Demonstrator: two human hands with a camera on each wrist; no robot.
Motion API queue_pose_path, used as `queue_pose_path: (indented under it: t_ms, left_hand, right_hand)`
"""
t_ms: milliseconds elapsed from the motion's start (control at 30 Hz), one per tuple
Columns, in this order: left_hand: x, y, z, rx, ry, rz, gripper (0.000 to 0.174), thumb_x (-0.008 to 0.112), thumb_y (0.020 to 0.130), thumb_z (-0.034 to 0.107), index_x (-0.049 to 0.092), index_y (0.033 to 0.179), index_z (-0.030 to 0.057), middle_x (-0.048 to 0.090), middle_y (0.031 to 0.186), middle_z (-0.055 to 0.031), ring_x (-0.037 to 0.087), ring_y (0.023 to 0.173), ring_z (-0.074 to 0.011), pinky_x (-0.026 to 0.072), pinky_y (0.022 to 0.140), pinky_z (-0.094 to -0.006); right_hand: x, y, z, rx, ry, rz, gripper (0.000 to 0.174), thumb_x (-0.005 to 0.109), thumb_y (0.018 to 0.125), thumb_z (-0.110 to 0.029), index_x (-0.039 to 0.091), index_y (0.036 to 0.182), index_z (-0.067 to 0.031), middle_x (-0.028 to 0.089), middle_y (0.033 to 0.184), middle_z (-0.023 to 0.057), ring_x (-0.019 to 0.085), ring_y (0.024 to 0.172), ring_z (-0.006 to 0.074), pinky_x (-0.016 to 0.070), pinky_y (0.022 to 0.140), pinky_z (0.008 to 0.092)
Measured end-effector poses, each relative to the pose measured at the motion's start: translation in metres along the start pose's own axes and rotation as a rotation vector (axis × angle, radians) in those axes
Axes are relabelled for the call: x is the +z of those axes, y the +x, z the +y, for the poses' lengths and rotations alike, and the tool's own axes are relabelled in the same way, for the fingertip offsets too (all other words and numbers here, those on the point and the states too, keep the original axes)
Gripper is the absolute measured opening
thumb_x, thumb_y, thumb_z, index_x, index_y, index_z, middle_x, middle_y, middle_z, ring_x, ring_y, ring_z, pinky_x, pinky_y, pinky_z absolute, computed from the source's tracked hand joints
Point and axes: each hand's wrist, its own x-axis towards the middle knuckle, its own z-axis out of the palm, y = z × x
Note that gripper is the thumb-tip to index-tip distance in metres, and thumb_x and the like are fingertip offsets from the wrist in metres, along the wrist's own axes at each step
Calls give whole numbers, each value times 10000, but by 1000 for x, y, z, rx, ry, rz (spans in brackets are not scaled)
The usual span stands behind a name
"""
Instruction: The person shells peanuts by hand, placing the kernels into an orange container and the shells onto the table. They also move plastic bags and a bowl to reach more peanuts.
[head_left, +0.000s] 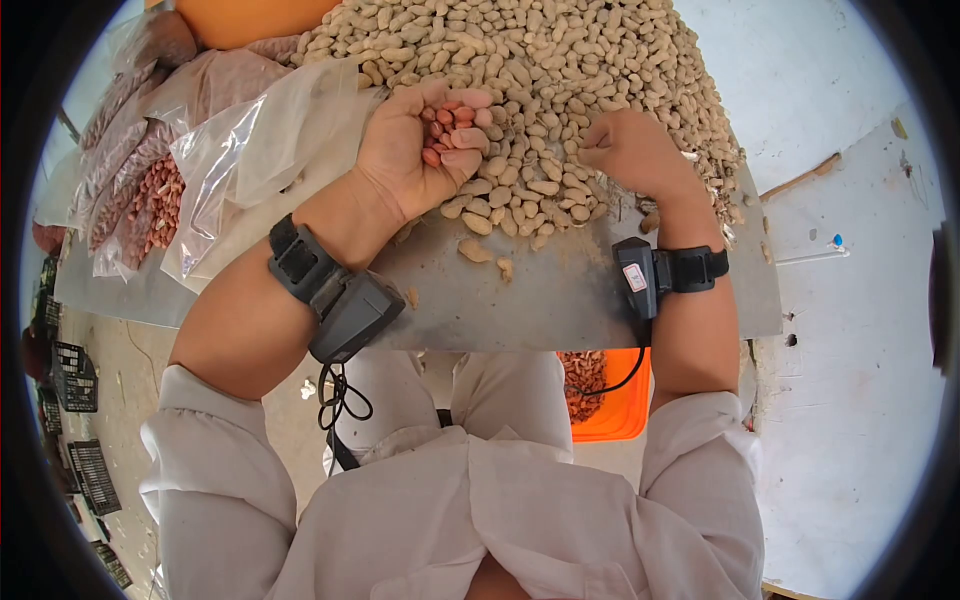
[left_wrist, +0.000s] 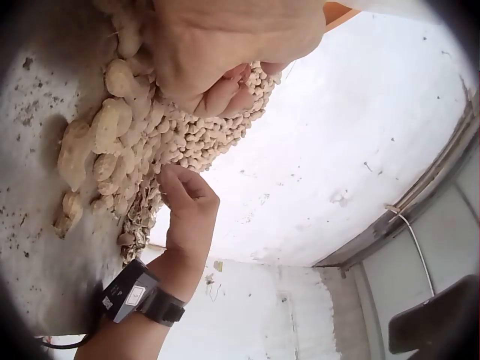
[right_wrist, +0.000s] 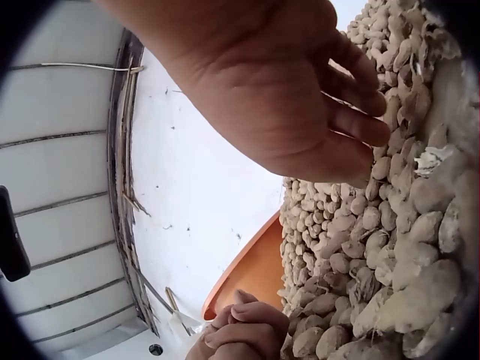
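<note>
My left hand (head_left: 415, 140) is palm up with fingers curled, holding several red-skinned peanut kernels (head_left: 440, 125) in the palm. Beside and beyond it spreads a large heap of unshelled peanuts (head_left: 530, 70). My right hand (head_left: 640, 150) reaches over the right part of this heap with bent fingers. In the right wrist view, the right hand's fingertips (right_wrist: 379, 131) come down right at the shells; I cannot tell whether they pinch one. From the left wrist view, the right hand (left_wrist: 187, 191) also appears low at the heap's edge.
Clear plastic bags (head_left: 255, 150) with red peanut kernels (head_left: 158, 200) lie on the left of the grey tabletop (head_left: 500, 315). An orange container (head_left: 245, 20) stands behind. Below the table edge, another orange container (head_left: 630, 405) holds reddish pieces. Black crates (head_left: 95, 475) sit on the floor at left.
</note>
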Motion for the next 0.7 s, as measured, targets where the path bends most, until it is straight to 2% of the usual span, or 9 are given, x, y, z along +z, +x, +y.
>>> queue_pose_path:
  t_ms: [67,133,267,367,467,567,600,700]
  left_hand:
    - [-3,1,0,-8,2,-34,269,415,924,190,531,914,-53,534,810,-114,402,562,-88,291,390,-168]
    - [-8,4,1,-17,0,-96,245,418,933,180,517,869,-35,531,805,-110,399,556,-81,287,387,-169]
    - [-7,5,0,-12,77,-18,189,481,924,168,515,852,-4,523,771,-70,375,526,-65,283,386,-169]
    - [1,1,-5,42,240,17,162,516,916,164,537,871,10,520,746,-35,355,508,-55,277,390,-165]
    - [9,-4,-15,94,411,9,157,528,916,172,558,886,20,518,730,-9,339,504,-47,262,395,-167]
    - [13,-6,-18,41,411,-24,150,538,913,175,575,906,30,517,725,2,329,503,-44,249,398,-172]
    - [10,-5,-18,17,410,-60,148,542,911,178,578,907,33,516,723,3,326,503,-44,246,398,-175]
    - [9,-5,-17,-17,399,-113,123,553,905,164,579,891,44,514,710,3,335,506,-44,249,401,-173]
  right_hand:
    - [6,3,-1,-8,-14,-35,185,653,688,-166,650,777,-3,643,785,132,623,721,258,483,659,349]
    - [4,2,-5,-32,84,-19,162,654,694,-135,652,785,-1,647,782,126,625,713,240,484,644,341]
    - [7,3,-4,-17,217,24,145,658,705,-90,654,816,3,643,752,99,615,694,158,477,615,292]
    - [-8,-2,-24,79,440,121,137,639,744,-64,648,863,4,635,740,54,583,671,98,460,591,242]
    - [0,-5,-34,-78,801,202,108,625,744,-75,665,832,-26,620,722,31,567,683,65,441,608,207]
    - [9,-6,-48,-361,900,280,103,607,755,-29,667,838,-40,590,777,-1,529,676,48,421,586,188]
    - [9,-8,-51,-385,920,266,126,611,757,-9,662,867,-43,564,802,3,522,672,55,421,580,195]
    - [12,-7,-52,-385,910,315,140,627,769,-28,658,904,-39,586,830,6,523,674,56,424,592,197]
